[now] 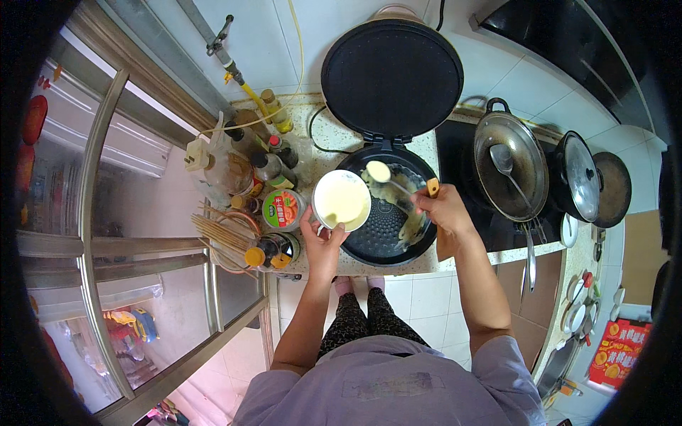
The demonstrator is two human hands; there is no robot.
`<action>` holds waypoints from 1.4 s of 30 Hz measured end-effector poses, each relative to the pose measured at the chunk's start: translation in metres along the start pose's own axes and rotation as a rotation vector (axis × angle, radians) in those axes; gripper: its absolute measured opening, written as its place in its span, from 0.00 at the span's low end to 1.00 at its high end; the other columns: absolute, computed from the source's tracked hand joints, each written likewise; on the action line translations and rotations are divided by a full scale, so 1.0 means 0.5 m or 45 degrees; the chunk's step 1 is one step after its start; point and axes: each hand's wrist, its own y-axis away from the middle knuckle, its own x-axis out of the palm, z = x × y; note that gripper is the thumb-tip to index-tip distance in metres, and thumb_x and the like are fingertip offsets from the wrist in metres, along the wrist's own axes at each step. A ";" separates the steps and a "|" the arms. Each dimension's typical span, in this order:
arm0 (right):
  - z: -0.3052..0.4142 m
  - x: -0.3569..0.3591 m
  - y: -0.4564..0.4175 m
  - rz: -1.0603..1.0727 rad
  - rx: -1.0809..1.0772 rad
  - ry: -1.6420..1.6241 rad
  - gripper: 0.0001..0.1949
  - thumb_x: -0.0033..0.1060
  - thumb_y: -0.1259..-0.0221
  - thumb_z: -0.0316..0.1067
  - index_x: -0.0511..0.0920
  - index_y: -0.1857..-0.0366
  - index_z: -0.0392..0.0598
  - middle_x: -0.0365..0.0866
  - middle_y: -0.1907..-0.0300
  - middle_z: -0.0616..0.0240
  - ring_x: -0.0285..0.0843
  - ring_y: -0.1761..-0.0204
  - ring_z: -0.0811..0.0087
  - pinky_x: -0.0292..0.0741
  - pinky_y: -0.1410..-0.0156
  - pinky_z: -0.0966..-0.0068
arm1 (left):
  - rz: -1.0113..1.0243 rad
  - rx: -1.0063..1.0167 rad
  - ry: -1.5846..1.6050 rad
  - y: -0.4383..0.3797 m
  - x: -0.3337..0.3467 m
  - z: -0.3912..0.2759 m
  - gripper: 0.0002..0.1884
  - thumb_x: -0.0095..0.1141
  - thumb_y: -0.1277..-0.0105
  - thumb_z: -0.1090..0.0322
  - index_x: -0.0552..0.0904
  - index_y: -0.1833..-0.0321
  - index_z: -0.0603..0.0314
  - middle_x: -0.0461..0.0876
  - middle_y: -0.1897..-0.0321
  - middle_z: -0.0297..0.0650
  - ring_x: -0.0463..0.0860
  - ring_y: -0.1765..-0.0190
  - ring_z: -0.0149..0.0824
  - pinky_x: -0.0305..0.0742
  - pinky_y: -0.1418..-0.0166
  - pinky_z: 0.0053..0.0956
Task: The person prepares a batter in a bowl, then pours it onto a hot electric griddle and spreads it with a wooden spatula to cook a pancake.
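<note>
A white bowl (318, 209) of pale yellow batter (343, 199) is in my left hand (322, 242), tilted over the near left rim of an electric griddle pan (386, 213). My right hand (445, 210) grips a metal spoon (379, 172) whose bowl carries the same batter, held above the pan's far part. A wooden utensil (432, 187) also runs through or under the right hand; its lower part shows below the wrist, and I cannot tell what kind it is. Batter is smeared unevenly along the pan's far and right sides. The griddle's black lid (391, 77) stands raised behind.
Left of the griddle crowd sauce bottles (274, 168), a green-lidded jar (282, 209) and bundled chopsticks (221, 229). To the right, a black cooktop (455, 175) bears a large wok (514, 181) with a ladle on it, and a glass-lidded pot (581, 170). A power cord lies behind.
</note>
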 end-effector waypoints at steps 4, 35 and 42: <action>-0.035 0.013 -0.069 -0.154 -0.139 0.673 0.11 0.67 0.43 0.36 0.83 0.67 0.38 0.86 0.71 0.52 0.86 0.68 0.58 0.79 0.59 0.66 | 0.009 -0.013 -0.028 0.001 -0.009 -0.001 0.39 0.59 0.35 0.79 0.50 0.26 0.59 0.63 0.37 0.48 0.72 0.36 0.41 0.84 0.43 0.37; -0.023 0.062 0.030 -0.190 -0.463 0.963 0.08 0.66 0.43 0.33 0.84 0.63 0.40 0.84 0.68 0.45 0.83 0.63 0.46 0.78 0.56 0.61 | 0.166 0.098 -0.225 -0.044 0.022 0.029 0.40 0.61 0.37 0.80 0.53 0.25 0.61 0.68 0.37 0.50 0.74 0.37 0.39 0.78 0.39 0.30; -0.060 0.042 0.032 0.120 0.034 0.110 0.07 0.68 0.40 0.31 0.83 0.69 0.38 0.80 0.77 0.69 0.75 0.73 0.80 0.72 0.65 0.79 | 0.202 0.100 -0.168 -0.041 0.039 0.031 0.38 0.59 0.35 0.80 0.54 0.25 0.54 0.71 0.39 0.45 0.76 0.39 0.38 0.84 0.44 0.36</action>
